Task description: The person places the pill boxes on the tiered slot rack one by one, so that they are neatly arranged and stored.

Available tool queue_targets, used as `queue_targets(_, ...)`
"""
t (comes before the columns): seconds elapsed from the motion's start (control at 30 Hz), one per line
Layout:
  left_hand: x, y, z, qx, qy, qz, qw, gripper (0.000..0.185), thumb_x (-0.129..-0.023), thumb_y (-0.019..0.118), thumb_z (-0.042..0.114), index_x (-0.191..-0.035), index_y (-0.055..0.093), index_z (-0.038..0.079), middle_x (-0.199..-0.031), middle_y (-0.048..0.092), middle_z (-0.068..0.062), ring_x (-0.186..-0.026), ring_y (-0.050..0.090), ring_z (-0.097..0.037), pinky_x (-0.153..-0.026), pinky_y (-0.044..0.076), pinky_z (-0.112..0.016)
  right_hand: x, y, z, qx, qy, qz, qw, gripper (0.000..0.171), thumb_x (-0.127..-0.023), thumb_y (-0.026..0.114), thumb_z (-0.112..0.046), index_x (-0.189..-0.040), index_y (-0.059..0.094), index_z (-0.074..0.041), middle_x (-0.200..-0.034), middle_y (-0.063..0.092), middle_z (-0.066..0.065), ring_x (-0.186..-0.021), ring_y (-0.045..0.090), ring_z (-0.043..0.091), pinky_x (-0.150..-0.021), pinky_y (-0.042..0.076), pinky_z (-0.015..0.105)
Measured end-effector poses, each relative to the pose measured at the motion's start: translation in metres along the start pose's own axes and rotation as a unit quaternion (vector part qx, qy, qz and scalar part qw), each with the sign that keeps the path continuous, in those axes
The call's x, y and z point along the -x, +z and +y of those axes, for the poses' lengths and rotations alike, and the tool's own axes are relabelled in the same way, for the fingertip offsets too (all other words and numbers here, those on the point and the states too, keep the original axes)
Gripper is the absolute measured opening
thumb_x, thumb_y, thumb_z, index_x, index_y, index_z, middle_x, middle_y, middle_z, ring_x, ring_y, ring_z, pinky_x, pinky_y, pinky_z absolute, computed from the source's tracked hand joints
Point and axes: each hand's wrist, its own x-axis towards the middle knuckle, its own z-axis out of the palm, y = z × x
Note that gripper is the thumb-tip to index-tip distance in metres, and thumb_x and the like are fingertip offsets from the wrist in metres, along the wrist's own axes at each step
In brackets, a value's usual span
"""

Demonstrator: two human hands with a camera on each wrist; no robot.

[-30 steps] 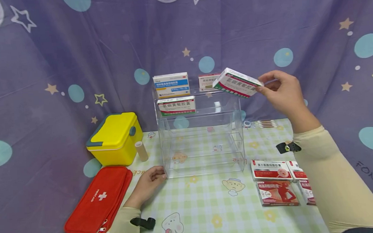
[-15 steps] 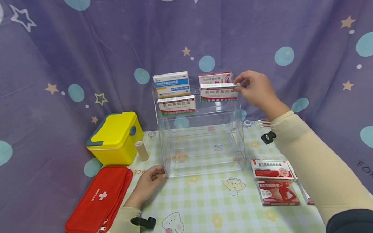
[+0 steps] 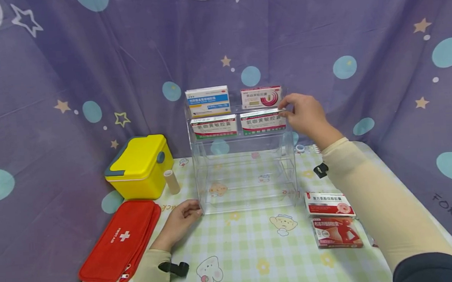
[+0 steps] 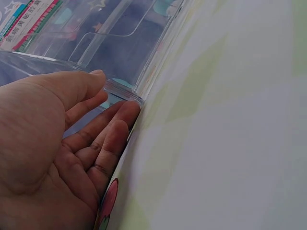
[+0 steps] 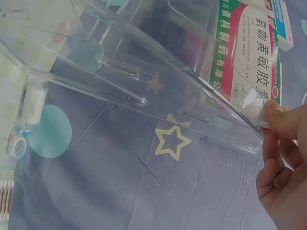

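Note:
A clear acrylic tiered rack (image 3: 286,172) stands on the checked tablecloth. My right hand (image 3: 290,110) pinches the right end of a white, green and red medicine box (image 3: 263,122), which stands on the rack's second tier. A matching box (image 3: 214,127) stands to its left. Behind them on the top tier stand a blue-and-white box (image 3: 207,101) and a red-and-white box (image 3: 261,97). The right wrist view shows my thumb on the corner of the held box (image 5: 244,62), behind the rack's wall (image 5: 120,81). My left hand (image 3: 187,211) lies flat, fingers (image 4: 115,120) against the rack's front left bottom corner (image 4: 125,93).
A yellow lidded case (image 3: 139,167) and a tan roll (image 3: 171,182) stand left of the rack, with a red first-aid pouch (image 3: 118,244) in front of them. Red-and-white boxes (image 3: 329,204) lie on the table at the right. A purple starred curtain hangs behind.
My right hand carried the medicine box from the air right of the rack leftward and down onto the second tier, beside the matching box. The left hand stayed put.

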Motion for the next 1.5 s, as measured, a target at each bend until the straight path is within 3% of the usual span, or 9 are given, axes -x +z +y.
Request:
queue_targets(0.43,-0.001,-0.001,0.0,-0.008,-0.006,0.001,0.9999,0.034,-0.098,0.076,0.015,-0.129,0.068,0.003,-0.116,0.073,-0.008,-0.102,0.068,-0.018,-0.089,0.053,-0.024,0.0,0.0,-0.002,0.047,-0.033,-0.026,0.998,0.014,-0.099,0.07,-0.018,-0.112,0.074,-0.014,-0.116,0.069,0.005,-0.101,0.065,0.033,-0.086,0.051,0.054)
queue_targets(1.13,0.0,0.001,0.001,-0.004,-0.014,0.002,0.9999,0.034,-0.098,0.075,0.012,-0.13,0.067,0.003,-0.116,0.073,-0.008,-0.103,0.068,-0.019,-0.089,0.053,-0.024,0.005,-0.002,-0.003,0.033,-0.035,-0.019,0.999,0.016,-0.098,0.072,-0.018,-0.113,0.076,-0.013,-0.111,0.067,0.005,-0.082,0.06,0.026,-0.073,0.049,0.046)
queue_targets(1.3,-0.001,0.002,0.0,-0.008,-0.012,0.011,0.9998,0.033,-0.098,0.076,0.011,-0.129,0.068,0.003,-0.116,0.073,-0.008,-0.102,0.068,-0.02,-0.088,0.053,-0.023,0.02,-0.01,0.0,-0.004,-0.05,-0.003,0.999,0.017,-0.1,0.072,-0.019,-0.115,0.075,-0.013,-0.114,0.066,0.004,-0.083,0.061,0.023,-0.071,0.05,0.044)
queue_targets(1.5,0.003,0.005,0.011,-0.016,-0.018,0.021,0.9995,0.033,-0.098,0.074,0.006,-0.129,0.066,-0.002,-0.115,0.073,-0.013,-0.102,0.068,-0.024,-0.087,0.053,-0.022,0.061,-0.031,0.015,-0.051,-0.072,0.033,0.996,0.015,-0.099,0.073,-0.016,-0.114,0.075,-0.014,-0.116,0.068,0.0,-0.089,0.063,0.02,-0.07,0.048,0.042)
